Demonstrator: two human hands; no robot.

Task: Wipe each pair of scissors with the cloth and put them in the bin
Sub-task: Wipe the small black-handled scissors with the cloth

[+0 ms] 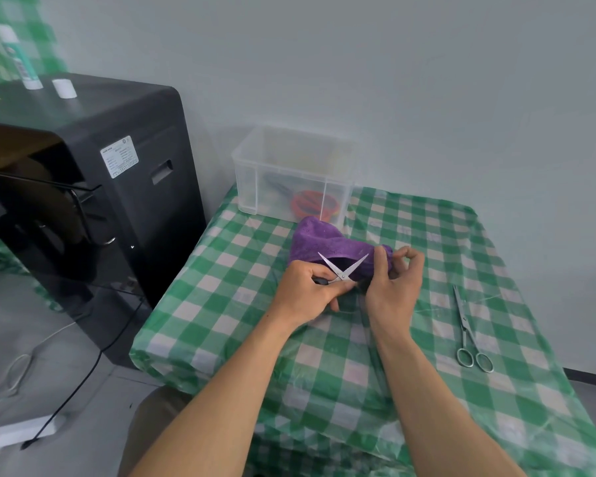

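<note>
Left hand (310, 287) is gripping open-bladed small scissors (343, 270) | right hand (396, 284) is pinching purple cloth (324, 242) beside them

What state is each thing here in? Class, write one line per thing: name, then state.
purple cloth: crumpled, on the table
small scissors: blades spread open
left hand: grips the small scissors' handles
right hand: pinches the purple cloth
steel scissors: closed, lying flat on the table
bin: lidless, orange-handled scissors inside
</note>
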